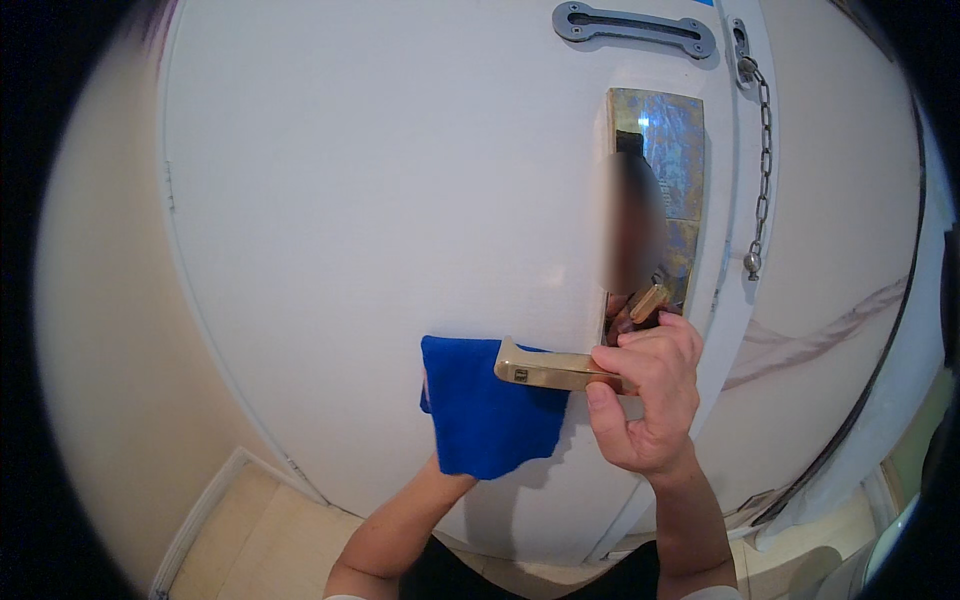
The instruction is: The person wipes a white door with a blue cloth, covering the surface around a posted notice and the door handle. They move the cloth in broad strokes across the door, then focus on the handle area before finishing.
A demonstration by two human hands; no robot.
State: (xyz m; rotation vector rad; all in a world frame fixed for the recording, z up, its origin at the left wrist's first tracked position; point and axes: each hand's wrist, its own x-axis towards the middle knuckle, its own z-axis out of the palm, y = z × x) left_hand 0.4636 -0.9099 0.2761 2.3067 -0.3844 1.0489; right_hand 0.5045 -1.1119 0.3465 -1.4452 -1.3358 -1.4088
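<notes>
A brass lever handle [544,371] sticks out from a white door [375,187], pointing left. My right hand [652,390] grips it near its base, thumb below and fingers above. A blue cloth [495,427] hangs over my left hand, behind and below the lever's free end. The cloth hides most of that hand, and my left forearm [409,510] shows beneath it. Above my right hand, a tall polished brass backplate [679,165] has bluish, blotchy film on its upper part. Its shiny surface mirrors a blurred head and the lever.
A grey door-chain track [634,30] is screwed on above the backplate. From a holder on the frame at right hangs a metal chain [765,150] with a knob end. A beige wall [112,300] stands at left, with pale floor tiles [262,532] below.
</notes>
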